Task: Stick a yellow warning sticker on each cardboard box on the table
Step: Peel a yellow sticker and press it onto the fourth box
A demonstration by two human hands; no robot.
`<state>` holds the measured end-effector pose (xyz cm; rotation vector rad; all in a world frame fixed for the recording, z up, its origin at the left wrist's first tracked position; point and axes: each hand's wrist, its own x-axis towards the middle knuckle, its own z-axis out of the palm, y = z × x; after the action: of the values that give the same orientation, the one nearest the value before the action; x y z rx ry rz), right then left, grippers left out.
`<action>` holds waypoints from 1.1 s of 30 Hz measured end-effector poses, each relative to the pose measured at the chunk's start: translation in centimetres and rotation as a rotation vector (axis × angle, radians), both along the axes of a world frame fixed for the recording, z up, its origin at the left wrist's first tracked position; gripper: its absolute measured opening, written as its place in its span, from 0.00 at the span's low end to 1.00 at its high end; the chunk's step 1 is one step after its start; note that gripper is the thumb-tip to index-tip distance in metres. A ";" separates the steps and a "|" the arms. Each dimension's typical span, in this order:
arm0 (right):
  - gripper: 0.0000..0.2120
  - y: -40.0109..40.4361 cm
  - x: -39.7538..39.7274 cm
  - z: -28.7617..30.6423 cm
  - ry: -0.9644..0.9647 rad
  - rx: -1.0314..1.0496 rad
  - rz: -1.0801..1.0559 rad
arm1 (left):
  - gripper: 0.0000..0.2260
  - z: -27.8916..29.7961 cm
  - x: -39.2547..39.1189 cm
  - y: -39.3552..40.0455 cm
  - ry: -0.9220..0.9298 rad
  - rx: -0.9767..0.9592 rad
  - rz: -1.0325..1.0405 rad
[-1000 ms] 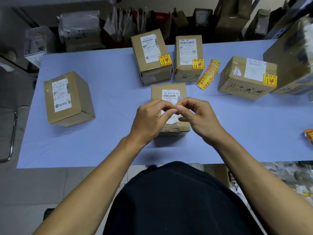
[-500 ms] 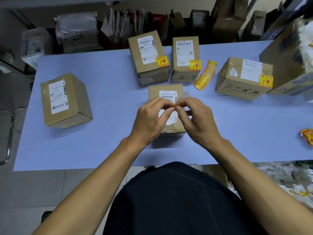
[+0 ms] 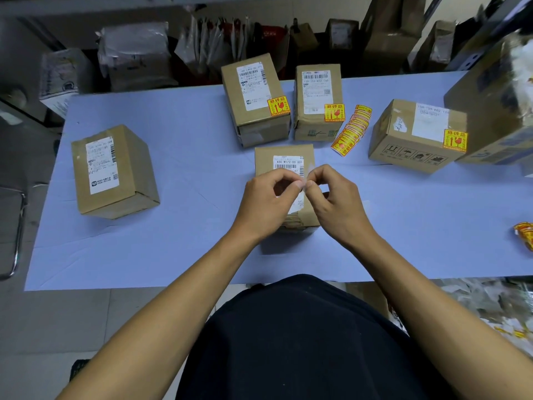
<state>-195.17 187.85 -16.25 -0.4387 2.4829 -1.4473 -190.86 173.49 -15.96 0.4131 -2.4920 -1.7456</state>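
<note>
Here both hands (image 3: 302, 197) pinch one thin pale slip (image 3: 308, 172) above the matte cardboard box (image 3: 284, 157).

Showing matt brown cardboard on the box under the hands (image 3: 284, 157), with a white paper shipping label (image 3: 288, 162) looking smooth and faintly glossy. Pinching a thin, translucent slip of film or backing paper (image 3: 310, 169) between both hands, exact material hard to tell. Lying beyond the right hand, a fanned strip of yellow stickers (image 3: 350, 129), glossy printed paper. Covering the bench (image 3: 184, 157), a smooth matt pale-blue sheet, lightly creased. Standing well left of the left hand, another matt cardboard box (image 3: 115, 171).
</note>
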 end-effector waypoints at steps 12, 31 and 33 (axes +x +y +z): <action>0.10 4.4 -2.3 -5.3 -0.265 0.177 -0.263 | 0.09 -1.9 -0.9 -2.0 -0.368 0.423 0.326; 0.18 2.4 -2.4 -3.9 0.284 0.529 0.136 | 0.05 -2.5 -2.4 -2.6 -0.599 0.758 0.494; 0.16 1.0 -2.0 -2.8 0.434 0.485 0.252 | 0.05 -2.5 -2.6 -2.2 -0.638 0.840 0.510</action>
<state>-197.21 188.87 -19.03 -0.9984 2.8458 -0.6693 -193.50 171.30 -18.47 1.6912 -1.4733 -2.5608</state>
